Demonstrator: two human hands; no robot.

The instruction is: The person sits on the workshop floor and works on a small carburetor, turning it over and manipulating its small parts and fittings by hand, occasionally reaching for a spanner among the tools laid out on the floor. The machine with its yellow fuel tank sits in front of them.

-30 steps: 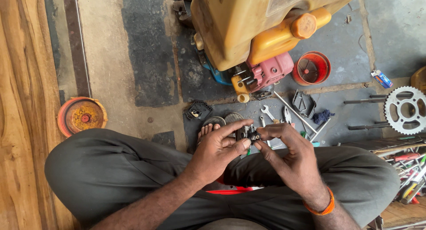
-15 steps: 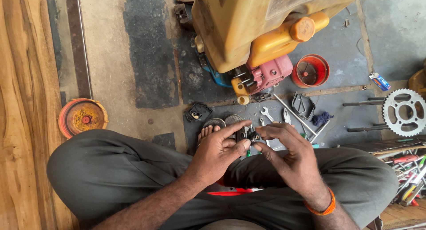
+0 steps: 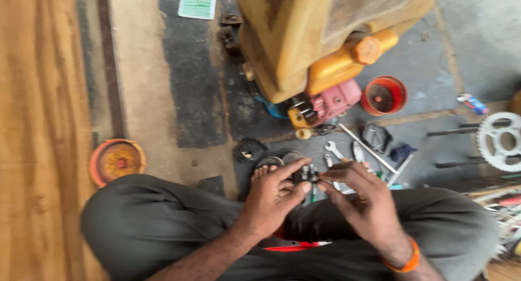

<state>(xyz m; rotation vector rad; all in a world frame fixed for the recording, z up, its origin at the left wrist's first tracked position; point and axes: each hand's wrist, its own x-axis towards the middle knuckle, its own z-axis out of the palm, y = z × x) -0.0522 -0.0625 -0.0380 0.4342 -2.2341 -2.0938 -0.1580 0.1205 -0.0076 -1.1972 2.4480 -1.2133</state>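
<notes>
Hands meet over the lap of a person sitting cross-legged on a workshop floor, seen from above. The left hand [image 3: 269, 197] and right hand [image 3: 364, 200] both hold a small dark metal part [image 3: 307, 175] between them, just above the crossed legs in grey trousers [image 3: 157, 227]. The left hand's thumb and fingers curl around the part from the left; the right hand's thumb and forefinger pinch it from the right. The view is blurred, so the part's exact shape cannot be told. An orange wristband [image 3: 404, 259] circles the right wrist. Bare toes [image 3: 260, 171] show just beyond the left hand.

On the floor just past the hands lie wrenches [image 3: 334, 149], a long thin metal rod [image 3: 368, 148] and other small dark pieces [image 3: 248, 149]. To the left, near the knee, sits a round orange dish [image 3: 116, 160]. To the right, well apart, lies a toothed silver sprocket [image 3: 499, 140] beside loose tools at the frame's edge.

Farther off stands a large yellow machine [image 3: 304, 31] with an orange cap [image 3: 367, 50] and a pink block [image 3: 334, 103] at its base. A red bowl [image 3: 384, 95] sits on the floor just right of it. A pale green paper [image 3: 197, 1] lies at the far top.
</notes>
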